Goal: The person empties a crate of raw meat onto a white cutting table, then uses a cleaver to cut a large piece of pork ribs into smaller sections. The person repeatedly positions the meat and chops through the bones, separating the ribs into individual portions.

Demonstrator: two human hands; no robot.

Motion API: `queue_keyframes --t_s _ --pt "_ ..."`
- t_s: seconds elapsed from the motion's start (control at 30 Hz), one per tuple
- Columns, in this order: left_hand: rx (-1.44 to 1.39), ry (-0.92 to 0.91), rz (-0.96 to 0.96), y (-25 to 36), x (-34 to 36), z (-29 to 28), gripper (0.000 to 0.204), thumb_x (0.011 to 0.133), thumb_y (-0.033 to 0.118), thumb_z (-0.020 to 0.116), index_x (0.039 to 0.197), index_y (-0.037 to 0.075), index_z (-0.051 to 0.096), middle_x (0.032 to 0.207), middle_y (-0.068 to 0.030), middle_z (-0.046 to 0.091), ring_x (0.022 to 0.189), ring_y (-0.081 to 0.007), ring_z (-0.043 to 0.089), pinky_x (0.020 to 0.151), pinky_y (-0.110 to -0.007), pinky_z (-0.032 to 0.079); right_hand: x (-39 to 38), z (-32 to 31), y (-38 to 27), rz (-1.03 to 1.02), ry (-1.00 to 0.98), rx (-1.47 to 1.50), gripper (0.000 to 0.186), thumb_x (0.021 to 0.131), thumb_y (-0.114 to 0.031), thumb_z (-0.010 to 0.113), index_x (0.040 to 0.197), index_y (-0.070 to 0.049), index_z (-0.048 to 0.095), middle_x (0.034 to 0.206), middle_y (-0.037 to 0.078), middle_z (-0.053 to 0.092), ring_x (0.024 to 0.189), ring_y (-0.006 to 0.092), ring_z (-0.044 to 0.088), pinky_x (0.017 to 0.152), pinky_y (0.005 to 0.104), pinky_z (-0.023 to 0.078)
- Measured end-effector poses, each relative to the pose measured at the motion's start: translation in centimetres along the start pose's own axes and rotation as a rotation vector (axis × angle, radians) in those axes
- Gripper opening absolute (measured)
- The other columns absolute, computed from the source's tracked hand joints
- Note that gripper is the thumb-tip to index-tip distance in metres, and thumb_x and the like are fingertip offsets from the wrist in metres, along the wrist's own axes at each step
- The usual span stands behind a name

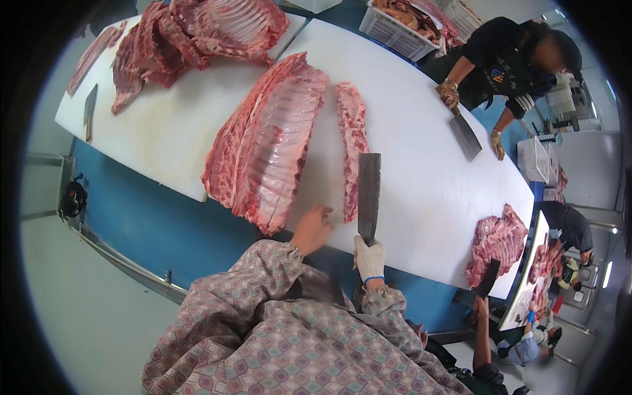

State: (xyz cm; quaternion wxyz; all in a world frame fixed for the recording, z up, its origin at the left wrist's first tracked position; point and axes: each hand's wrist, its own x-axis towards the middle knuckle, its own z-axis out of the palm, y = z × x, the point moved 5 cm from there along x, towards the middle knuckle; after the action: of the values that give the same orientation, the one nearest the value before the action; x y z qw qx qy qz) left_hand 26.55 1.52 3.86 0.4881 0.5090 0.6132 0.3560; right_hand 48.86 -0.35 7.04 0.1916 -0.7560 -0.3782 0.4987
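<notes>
My right hand (369, 259), in a white knit glove, grips the handle of a cleaver (369, 197) whose long dark blade points away from me. The blade lies beside and partly over the edge of a narrow strip of meat (351, 128) on the white cutting board (421, 151). My bare left hand (314, 228) is at the board's near edge with its fingers apart and nothing in them. It is between the strip's near end and a large rib slab (270, 148), which lies bone side up to the left.
More rib slabs (197, 39) are piled far left, near a knife (90, 112). Across the board, a gloved co-worker (507, 66) holds another cleaver (466, 137). At right, another person's hand (482, 306) holds a dark blade by a rib piece (498, 240). A meat-filled crate (395, 29) stands behind.
</notes>
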Motion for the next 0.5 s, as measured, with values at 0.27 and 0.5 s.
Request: queue_keyframes --t_s 0.27,0.5 --pt "-0.108 -0.009 0.139 2.4 -4.4 -2.6 0.034 0.096 0.006 0.067 0.128 -0.002 0.068 0.122 -0.0199 0.065 0.107 -0.0350 0.072 0.095 -0.043 0.059 -0.4 0.3 -4.7 0.005 -0.003 0.083 0.036 0.102 -0.027 0.073 0.080 -0.001 0.064 0.060 0.005 0.060 0.045 0.0157 0.055 0.043 0.0344 0.044" --pt "-0.034 0.119 0.162 2.1 -3.8 -3.3 0.028 0.093 -0.004 0.065 0.119 0.001 0.058 0.116 -0.0167 0.062 0.099 -0.0305 0.067 0.088 -0.041 0.056 -8.2 -9.9 -29.4 -0.738 0.195 0.168 0.039 0.110 -0.027 0.064 0.076 -0.008 0.062 0.066 0.002 0.056 0.057 0.0133 0.053 0.058 0.0309 0.046"
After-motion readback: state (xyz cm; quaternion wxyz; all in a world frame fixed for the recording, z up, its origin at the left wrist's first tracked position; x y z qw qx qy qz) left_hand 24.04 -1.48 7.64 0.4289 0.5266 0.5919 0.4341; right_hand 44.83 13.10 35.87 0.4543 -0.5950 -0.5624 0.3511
